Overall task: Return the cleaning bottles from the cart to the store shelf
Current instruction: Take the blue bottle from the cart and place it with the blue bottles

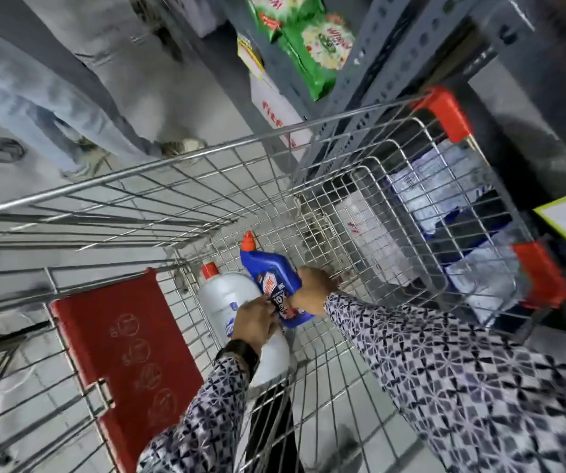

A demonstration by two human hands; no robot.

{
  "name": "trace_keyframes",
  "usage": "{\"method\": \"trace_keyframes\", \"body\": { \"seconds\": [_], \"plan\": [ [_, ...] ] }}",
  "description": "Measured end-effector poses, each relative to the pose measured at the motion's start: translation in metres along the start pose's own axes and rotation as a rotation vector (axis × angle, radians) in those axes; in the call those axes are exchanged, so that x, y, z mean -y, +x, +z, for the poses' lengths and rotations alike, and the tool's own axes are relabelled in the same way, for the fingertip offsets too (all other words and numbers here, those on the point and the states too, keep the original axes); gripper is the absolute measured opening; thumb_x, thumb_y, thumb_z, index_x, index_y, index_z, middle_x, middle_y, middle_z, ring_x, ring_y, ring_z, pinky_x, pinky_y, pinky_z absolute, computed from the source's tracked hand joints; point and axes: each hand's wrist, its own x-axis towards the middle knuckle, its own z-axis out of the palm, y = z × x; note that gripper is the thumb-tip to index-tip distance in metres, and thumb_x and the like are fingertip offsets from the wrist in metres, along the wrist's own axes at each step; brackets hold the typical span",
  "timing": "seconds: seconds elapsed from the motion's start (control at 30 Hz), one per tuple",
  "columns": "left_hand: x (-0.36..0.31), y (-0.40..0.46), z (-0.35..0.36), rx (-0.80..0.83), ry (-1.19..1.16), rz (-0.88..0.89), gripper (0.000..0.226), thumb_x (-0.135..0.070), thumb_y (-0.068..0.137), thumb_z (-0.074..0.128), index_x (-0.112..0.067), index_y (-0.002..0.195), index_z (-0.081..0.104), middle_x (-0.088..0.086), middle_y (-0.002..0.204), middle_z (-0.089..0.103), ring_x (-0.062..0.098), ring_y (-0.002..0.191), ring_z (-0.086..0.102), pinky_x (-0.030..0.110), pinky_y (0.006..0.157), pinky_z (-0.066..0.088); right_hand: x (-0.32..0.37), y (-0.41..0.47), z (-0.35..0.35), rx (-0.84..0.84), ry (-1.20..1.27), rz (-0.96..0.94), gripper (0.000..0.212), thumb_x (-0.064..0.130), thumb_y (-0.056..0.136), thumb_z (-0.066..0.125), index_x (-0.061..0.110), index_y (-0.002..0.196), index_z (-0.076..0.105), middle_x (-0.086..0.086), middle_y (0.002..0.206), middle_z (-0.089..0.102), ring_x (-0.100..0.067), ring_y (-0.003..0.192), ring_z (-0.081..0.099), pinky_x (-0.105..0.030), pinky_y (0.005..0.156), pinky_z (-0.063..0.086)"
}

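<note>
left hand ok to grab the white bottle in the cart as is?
Probably yes. The left hand already lies over the white bottle, which rests on the cart floor with its top side exposed. Only the blue bottle, held alongside by the right hand, crowds it.

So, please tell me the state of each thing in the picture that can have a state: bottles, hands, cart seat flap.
blue bottle: capped, tilted, in the cart, gripped by both hands
white bottle: capped, lying in the cart, partly under the left hand
left hand: closed on the blue bottle
right hand: closed on the blue bottle
red seat flap: folded flat
</note>
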Motion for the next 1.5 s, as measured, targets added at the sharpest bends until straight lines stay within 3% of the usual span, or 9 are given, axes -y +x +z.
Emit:
{"method": "trace_keyframes", "body": {
  "seconds": [0.07, 0.27, 0.37, 0.67, 0.8, 1.0, 1.2, 1.37, 1.5],
  "plan": [
    [-0.002, -0.005, 0.001, -0.018, -0.12, -0.051, 0.027, -0.008, 0.097, 0.049, -0.027, 0.083, 0.06, -0.002, 0.086, 0.06, -0.005, 0.055, 0.064, 0.024, 0.068, 0.051, 0.004, -0.005, 0.0, -0.025, 0.015, 0.009, 0.035, 0.018, 0.071, 0.088, 0.015, 0.09, 0.059, 0.003, 0.077, 0.058, -0.011, 0.063, 0.057, -0.022, 0.05, 0.037],
    [-0.033, -0.071, 0.0, -0.053, -0.255, -0.008, 0.027, -0.004, 0.102, 0.036, -0.014, 0.11, 0.06, 0.004, 0.081, 0.063, 0.011, 0.052, 0.062, 0.021, 0.047, 0.038, 0.007, -0.067, -0.04, -0.062, 0.142, -0.077, 0.027, 0.016, 0.072, 0.088, 0.01, 0.088, 0.067, -0.005, 0.086, 0.073, -0.02, 0.073, 0.074, -0.031, 0.063, 0.061],
    [-0.062, -0.133, 0.011, 0.027, -0.258, 0.139, 0.02, -0.01, 0.104, 0.042, -0.017, 0.112, 0.059, 0.0, 0.087, 0.07, 0.014, 0.069, 0.065, 0.026, 0.059, 0.046, 0.002, -0.133, -0.069, -0.125, 0.321, -0.23, 0.038, 0.022, 0.062, 0.088, 0.008, 0.093, 0.072, -0.006, 0.092, 0.078, -0.024, 0.082, 0.075, -0.046, 0.082, 0.065],
    [-0.144, -0.408, 0.108, 0.424, -0.142, 0.835, 0.037, -0.001, 0.099, 0.05, -0.02, 0.127, 0.064, -0.005, 0.112, 0.081, 0.008, 0.091, 0.077, 0.027, 0.073, 0.063, -0.056, -0.465, -0.174, -0.547, 0.737, -0.663, 0.022, -0.006, 0.08, 0.082, 0.007, 0.096, 0.074, 0.005, 0.084, 0.081, 0.0, 0.074, 0.071, -0.021, 0.073, 0.058],
    [-0.172, -0.538, 0.165, 0.536, -0.023, 1.167, 0.044, -0.004, 0.095, 0.06, -0.017, 0.136, 0.061, 0.005, 0.131, 0.074, 0.022, 0.113, 0.071, 0.044, 0.097, 0.06, -0.09, -0.611, -0.203, -0.856, 0.758, -0.805, 0.025, 0.009, 0.081, 0.085, 0.013, 0.104, 0.077, -0.011, 0.106, 0.082, -0.026, 0.096, 0.077, -0.055, 0.094, 0.06],
    [-0.171, -0.682, 0.233, 0.624, 0.208, 1.523, 0.048, -0.004, 0.101, 0.053, -0.019, 0.146, 0.053, 0.002, 0.138, 0.07, 0.025, 0.128, 0.067, 0.043, 0.104, 0.056, -0.147, -0.763, -0.202, -1.181, 0.801, -0.877, 0.038, -0.005, 0.084, 0.077, 0.018, 0.114, 0.073, 0.016, 0.093, 0.083, 0.002, 0.084, 0.076, -0.015, 0.072, 0.059],
    [-0.164, -0.721, 0.274, 0.735, 0.285, 1.573, 0.05, -0.008, 0.1, 0.056, -0.024, 0.147, 0.052, -0.005, 0.135, 0.072, 0.016, 0.125, 0.068, 0.036, 0.101, 0.058, -0.186, -0.801, -0.193, -1.34, 0.847, -0.812, 0.039, 0.004, 0.085, 0.08, 0.016, 0.122, 0.073, 0.001, 0.109, 0.083, -0.014, 0.101, 0.078, -0.025, 0.079, 0.062],
    [-0.203, -0.7, 0.323, 0.728, 0.273, 1.526, 0.046, -0.001, 0.099, 0.055, -0.022, 0.14, 0.057, 0.002, 0.132, 0.073, 0.021, 0.12, 0.071, 0.029, 0.088, 0.061, -0.199, -0.782, -0.233, -1.465, 0.823, -0.672, 0.039, 0.01, 0.089, 0.079, 0.026, 0.123, 0.07, 0.007, 0.109, 0.082, -0.005, 0.101, 0.077, -0.028, 0.083, 0.065],
    [-0.256, -0.664, 0.385, 0.631, 0.359, 1.564, 0.048, -0.005, 0.098, 0.06, -0.024, 0.141, 0.057, 0.004, 0.136, 0.07, 0.025, 0.125, 0.067, 0.047, 0.107, 0.055, -0.217, -0.746, -0.299, -1.528, 0.803, -0.505, 0.042, 0.008, 0.091, 0.076, 0.019, 0.13, 0.066, 0.003, 0.12, 0.077, -0.009, 0.105, 0.075, -0.042, 0.096, 0.063]
  ]
}}
